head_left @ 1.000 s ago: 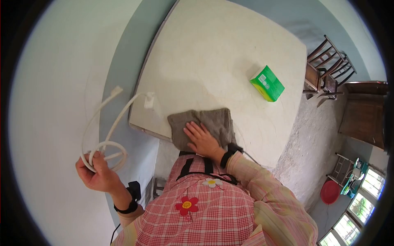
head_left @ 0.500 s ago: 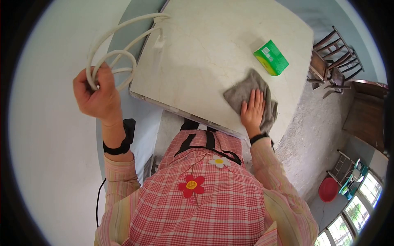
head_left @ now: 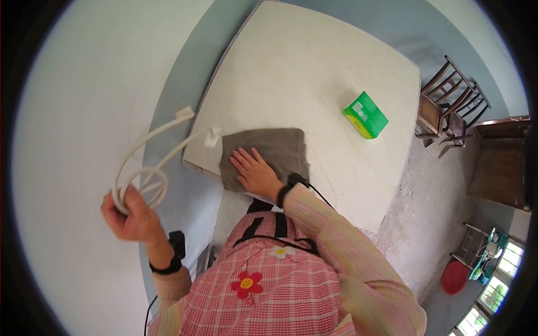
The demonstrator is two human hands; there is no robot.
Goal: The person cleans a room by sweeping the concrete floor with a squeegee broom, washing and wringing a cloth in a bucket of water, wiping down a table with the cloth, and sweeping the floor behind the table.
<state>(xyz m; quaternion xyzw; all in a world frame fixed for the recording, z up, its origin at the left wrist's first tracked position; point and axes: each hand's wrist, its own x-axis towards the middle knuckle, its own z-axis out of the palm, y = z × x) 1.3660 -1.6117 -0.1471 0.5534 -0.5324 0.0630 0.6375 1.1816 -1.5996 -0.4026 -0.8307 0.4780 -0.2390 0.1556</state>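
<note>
On the left, away from the table edge, my left hand (head_left: 131, 215) is closed around a coiled white cable (head_left: 159, 162). The cable's two ends stick out toward the table, each with a white connector; one connector (head_left: 212, 137) is over the tabletop corner. My right hand (head_left: 255, 172) lies flat with fingers stretched out on a grey-brown cloth (head_left: 286, 148). The cloth is spread out at the near left part of the pale marbled table (head_left: 314, 67). Farther right on the tabletop is a green and yellow box (head_left: 365, 116).
A wall (head_left: 84, 129) runs along the left side. Wooden chairs (head_left: 434, 115) stand beyond the table's right edge, with a brown wooden cabinet (head_left: 496, 168) nearer. A red basin (head_left: 453, 278) is at the lower right by the windows (head_left: 493, 294).
My right hand and the cloth have moved left across the table, and the cloth now lies flatter. My left hand, still holding the cable, appears lower, and the cable ends have come off the tabletop's back part.
</note>
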